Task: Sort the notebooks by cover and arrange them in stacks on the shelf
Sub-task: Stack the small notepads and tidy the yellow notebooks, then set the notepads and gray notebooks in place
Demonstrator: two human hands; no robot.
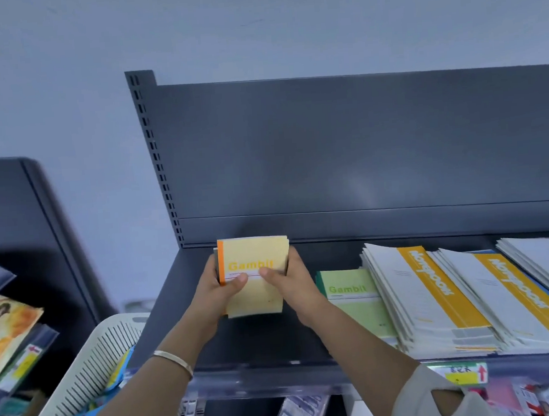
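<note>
A small stack of yellow "Gambit" notebooks (254, 275) with an orange spine hangs just above the left part of the dark shelf (244, 341). My left hand (222, 289) grips its left edge, thumb on the cover. My right hand (290, 280) grips its right edge the same way. A green "Gambit" notebook stack (356, 303) lies flat on the shelf just right of my hands. Further right lie fanned stacks of white notebooks with a yellow band (438, 296).
A white slatted basket (91, 363) holding colourful items stands at lower left below the shelf edge. Another rack with printed covers (7, 330) is at far left. The shelf's dark back panel (360, 151) rises behind. Price tags (463, 375) line the front rail.
</note>
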